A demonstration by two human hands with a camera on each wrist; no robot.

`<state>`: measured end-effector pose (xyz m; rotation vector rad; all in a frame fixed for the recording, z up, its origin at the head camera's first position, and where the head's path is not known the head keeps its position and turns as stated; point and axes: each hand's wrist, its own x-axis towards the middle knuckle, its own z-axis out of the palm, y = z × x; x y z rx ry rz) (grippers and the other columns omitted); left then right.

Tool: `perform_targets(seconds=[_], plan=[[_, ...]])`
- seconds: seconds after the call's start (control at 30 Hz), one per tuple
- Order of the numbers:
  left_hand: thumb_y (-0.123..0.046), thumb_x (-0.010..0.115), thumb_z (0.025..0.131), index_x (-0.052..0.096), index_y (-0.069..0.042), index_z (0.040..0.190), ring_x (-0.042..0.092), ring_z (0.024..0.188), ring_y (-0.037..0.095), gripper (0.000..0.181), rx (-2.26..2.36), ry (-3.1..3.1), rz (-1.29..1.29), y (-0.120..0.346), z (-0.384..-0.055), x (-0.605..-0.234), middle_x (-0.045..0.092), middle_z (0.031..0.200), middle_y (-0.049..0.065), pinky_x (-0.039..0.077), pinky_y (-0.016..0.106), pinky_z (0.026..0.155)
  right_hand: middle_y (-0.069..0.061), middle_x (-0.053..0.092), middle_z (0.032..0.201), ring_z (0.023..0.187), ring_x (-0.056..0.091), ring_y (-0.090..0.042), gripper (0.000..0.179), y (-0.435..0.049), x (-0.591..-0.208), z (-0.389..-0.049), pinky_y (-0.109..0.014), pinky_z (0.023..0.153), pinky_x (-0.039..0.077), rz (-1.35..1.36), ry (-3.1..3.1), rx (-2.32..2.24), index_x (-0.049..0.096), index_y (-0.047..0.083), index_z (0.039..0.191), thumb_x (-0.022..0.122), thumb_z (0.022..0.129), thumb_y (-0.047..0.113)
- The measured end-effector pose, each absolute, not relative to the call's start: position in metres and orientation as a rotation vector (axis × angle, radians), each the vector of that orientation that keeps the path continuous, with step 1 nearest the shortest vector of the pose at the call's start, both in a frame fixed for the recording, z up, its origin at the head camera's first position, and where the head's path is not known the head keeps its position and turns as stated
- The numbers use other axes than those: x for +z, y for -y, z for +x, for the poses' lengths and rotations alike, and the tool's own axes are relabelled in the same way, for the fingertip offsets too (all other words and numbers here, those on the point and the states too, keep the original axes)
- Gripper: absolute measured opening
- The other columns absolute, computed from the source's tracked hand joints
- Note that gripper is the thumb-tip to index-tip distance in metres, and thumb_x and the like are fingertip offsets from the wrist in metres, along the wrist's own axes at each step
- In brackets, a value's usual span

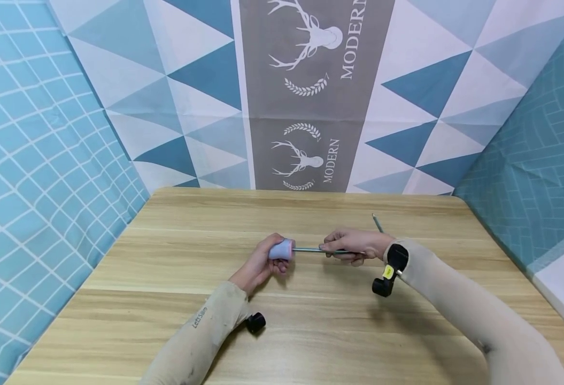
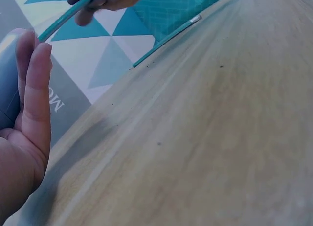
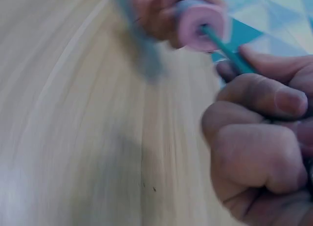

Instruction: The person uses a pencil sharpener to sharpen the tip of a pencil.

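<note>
My left hand [image 1: 261,265] grips a small lavender-blue pencil sharpener [image 1: 280,249] with a pink end, held sideways over the middle of the table. In the right wrist view, that pink face [image 3: 188,30] shows a round hole at its centre. A teal pencil [image 1: 307,249] has one end in the hole; how deep it sits is hidden. The fingers of my right hand [image 1: 351,245] pinch this pencil along its length, to the right of the sharpener. Only part of the sharpener's body [image 2: 9,84] appears in the left wrist view, behind the left fingers.
A second teal pencil [image 1: 377,223] lies on the wooden table [image 1: 205,214], just beyond my right wrist. Patterned cloth walls [image 1: 205,107] rise behind the table and on both sides. Small black cameras [image 1: 255,323] are strapped to the wrists.
</note>
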<state>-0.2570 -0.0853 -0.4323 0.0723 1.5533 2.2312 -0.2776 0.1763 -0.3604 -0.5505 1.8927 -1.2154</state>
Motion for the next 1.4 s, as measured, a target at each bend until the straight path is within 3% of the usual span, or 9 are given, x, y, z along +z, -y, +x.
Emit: perform_targets(seconds=[0.17,0.4,0.53,0.63,0.73,0.9,1.07,1.23,1.4], plan=[[-0.029,0.048,0.092,0.051,0.000,0.105,0.056,0.049,0.011,0.032,2.224,-1.562,0.080,0.085,-0.258,-0.434,0.059,0.074,0.008,0.048,0.022,0.046,0.006,0.030,0.048,0.038,0.026,-0.004,0.029,-0.180,-0.364,-0.282,-0.018,0.035,0.022,-0.387,-1.711,-1.273,0.049,0.005,0.084,0.048,0.105,0.025],[-0.029,0.049,0.092,0.051,0.001,0.105,0.056,0.048,0.011,0.033,2.207,-1.568,0.082,0.084,-0.260,-0.436,0.060,0.072,0.008,0.049,0.022,0.046,-0.001,0.045,0.053,0.043,0.037,-0.012,0.045,-0.181,-0.359,-0.274,-0.026,0.043,0.035,-0.535,-2.173,-1.033,0.058,0.000,0.091,0.048,0.104,0.042],[-0.029,0.048,0.092,0.051,0.001,0.105,0.056,0.048,0.011,0.033,2.200,-1.566,0.078,0.082,-0.259,-0.436,0.059,0.072,0.008,0.049,0.022,0.047,-0.001,0.055,0.062,0.050,0.046,-0.013,0.040,-0.185,-0.355,-0.261,-0.029,0.048,0.040,-0.674,-2.524,-0.921,0.060,0.006,0.092,0.049,0.103,0.043],[-0.030,0.048,0.092,0.051,0.001,0.106,0.056,0.049,0.011,0.034,2.197,-1.571,0.062,0.081,-0.258,-0.436,0.059,0.073,0.008,0.049,0.022,0.047,0.005,0.056,0.068,0.054,0.047,-0.009,0.024,-0.186,-0.356,-0.249,-0.028,0.050,0.042,-0.946,-2.797,-0.808,0.063,0.012,0.095,0.058,0.100,0.035],[-0.031,0.048,0.092,0.050,0.001,0.109,0.055,0.049,0.011,0.036,2.207,-1.570,0.044,0.081,-0.258,-0.436,0.059,0.074,0.008,0.049,0.022,0.048,0.009,0.054,0.069,0.054,0.044,-0.004,0.017,-0.185,-0.364,-0.241,-0.023,0.049,0.039,-1.402,-3.009,-0.574,0.062,0.013,0.093,0.065,0.097,0.028],[-0.034,0.049,0.093,0.047,0.003,0.114,0.056,0.050,0.011,0.043,2.226,-1.565,0.035,0.082,-0.258,-0.434,0.059,0.078,0.009,0.049,0.022,0.050,0.000,0.048,0.066,0.048,0.041,-0.010,0.027,-0.180,-0.379,-0.242,-0.021,0.040,0.033,-2.192,-3.220,0.102,0.055,0.008,0.086,0.046,0.107,0.022],[-0.034,0.049,0.094,0.046,0.003,0.119,0.056,0.052,0.011,0.044,2.249,-1.539,0.015,0.083,-0.256,-0.433,0.060,0.081,0.009,0.049,0.023,0.052,-0.005,0.053,0.070,0.049,0.044,-0.015,0.037,-0.177,-0.386,-0.251,-0.023,0.039,0.035,-2.510,-3.278,0.528,0.058,0.005,0.086,0.032,0.110,0.014],[-0.031,0.050,0.092,0.047,0.003,0.118,0.056,0.052,0.012,0.043,2.267,-1.540,-0.028,0.084,-0.257,-0.434,0.060,0.080,0.009,0.048,0.024,0.051,-0.001,0.050,0.059,0.043,0.039,-0.011,0.038,-0.171,-0.389,-0.255,-0.022,0.038,0.032,-2.500,-3.182,0.331,0.054,0.006,0.080,0.031,0.108,0.015],[-0.032,0.052,0.092,0.047,0.003,0.118,0.055,0.051,0.013,0.043,2.275,-1.559,-0.046,0.086,-0.258,-0.436,0.059,0.081,0.010,0.047,0.023,0.050,0.010,0.032,0.053,0.045,0.026,-0.002,0.032,-0.165,-0.380,-0.251,-0.021,0.040,0.024,-1.949,-3.010,-0.382,0.043,0.012,0.072,0.054,0.102,0.015]])
